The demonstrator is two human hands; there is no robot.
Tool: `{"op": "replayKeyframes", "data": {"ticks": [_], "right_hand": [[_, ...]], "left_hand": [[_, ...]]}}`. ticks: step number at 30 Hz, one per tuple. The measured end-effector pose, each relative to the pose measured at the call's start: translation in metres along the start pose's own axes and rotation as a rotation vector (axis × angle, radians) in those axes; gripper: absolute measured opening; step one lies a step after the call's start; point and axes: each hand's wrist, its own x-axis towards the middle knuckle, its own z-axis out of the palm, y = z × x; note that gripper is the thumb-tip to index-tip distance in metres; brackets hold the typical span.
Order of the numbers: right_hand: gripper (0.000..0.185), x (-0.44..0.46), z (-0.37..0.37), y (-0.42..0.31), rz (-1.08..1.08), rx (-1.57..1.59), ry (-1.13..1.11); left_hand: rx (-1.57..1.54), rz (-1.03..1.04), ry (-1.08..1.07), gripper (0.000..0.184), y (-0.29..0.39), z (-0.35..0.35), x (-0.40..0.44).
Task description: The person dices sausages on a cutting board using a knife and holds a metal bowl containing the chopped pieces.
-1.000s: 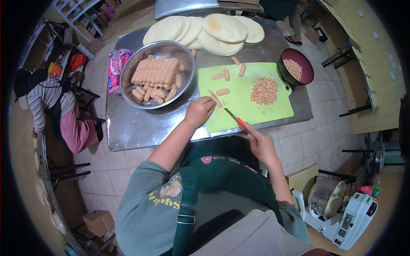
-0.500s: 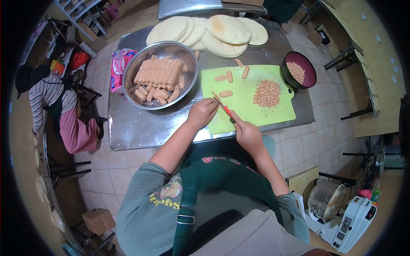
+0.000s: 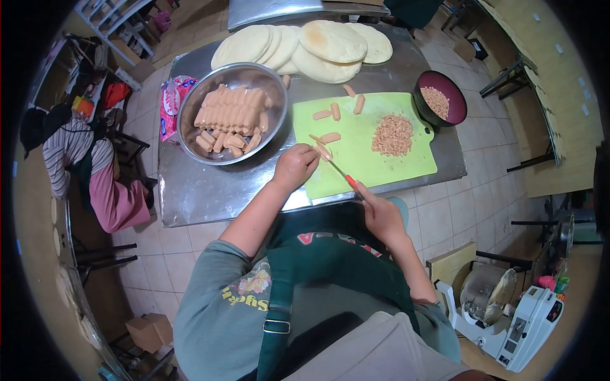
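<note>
My right hand grips a knife with a red handle, its thin blade pointing up and left. The blade's tip reaches a sausage piece pinched in the fingers of my left hand, over the left edge of the green cutting board. Just above those fingers lies another short sausage piece. Further up the board are several more sausage pieces. A heap of diced sausage sits on the right half of the board.
A steel bowl of sausages stands left of the board, beside a pink packet. Flatbreads lie along the table's far side. A dark bowl holds diced sausage at the right. A person sits at far left.
My right hand has drawn the knife down and to the right, so more blade shows. My left hand stays close to its place, still pinching the sausage piece. The view has shifted slightly.
</note>
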Motion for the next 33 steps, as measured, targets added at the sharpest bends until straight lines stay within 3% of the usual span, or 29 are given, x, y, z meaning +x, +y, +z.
{"op": "replayKeyframes", "data": {"ticks": [7, 9, 12, 16, 18, 19, 21, 23, 25, 28, 30, 31, 33], "right_hand": [[0.045, -0.006, -0.006, 0.007, -0.022, 0.083, 0.049], [0.044, -0.005, -0.008, 0.007, -0.01, 0.151, 0.046], [0.042, -0.006, -0.009, 0.008, 0.011, 0.212, 0.009], [0.043, -0.011, 0.004, 0.022, 0.005, 0.314, 0.009], [0.042, -0.013, 0.006, 0.023, -0.022, 0.465, 0.078], [0.042, -0.013, 0.003, 0.022, -0.021, 0.463, 0.079], [0.042, -0.013, -0.002, 0.015, 0.026, 0.454, 0.013], [0.042, -0.012, 0.002, 0.012, 0.012, 0.413, -0.001], [0.042, -0.007, 0.006, 0.007, -0.012, 0.373, -0.016], [0.041, 0.001, 0.013, 0.0, -0.006, 0.285, -0.062], [0.042, 0.006, 0.017, -0.003, -0.058, 0.258, 0.045], [0.042, 0.009, 0.014, -0.004, -0.06, 0.26, 0.041], [0.04, 0.013, 0.004, -0.009, 0.039, 0.207, -0.062]], "left_hand": [[0.019, 0.0, -0.065, 0.008, 0.002, -0.004, 0.008], [-0.095, -0.259, -0.13, 0.013, 0.0, -0.004, 0.016], [-0.075, -0.319, -0.026, 0.018, 0.004, -0.003, 0.035], [0.1, -0.153, 0.001, 0.02, 0.012, 0.009, 0.055], [0.214, -0.259, -0.271, 0.025, 0.013, 0.016, 0.06], [0.211, -0.257, -0.271, 0.025, 0.011, 0.018, 0.064], [0.104, -0.459, -0.446, 0.022, 0.009, 0.021, 0.072], [0.077, -0.479, -0.452, 0.021, 0.01, 0.02, 0.074], [0.055, -0.5, -0.449, 0.021, 0.011, 0.018, 0.075], [0.016, -0.429, -0.296, 0.02, 0.018, 0.013, 0.066], [-0.091, -0.342, -0.102, 0.021, 0.018, 0.002, 0.059], [-0.089, -0.346, -0.102, 0.021, 0.014, -0.002, 0.056], [-0.105, -0.259, -0.006, 0.022, 0.003, -0.012, 0.047]]}}
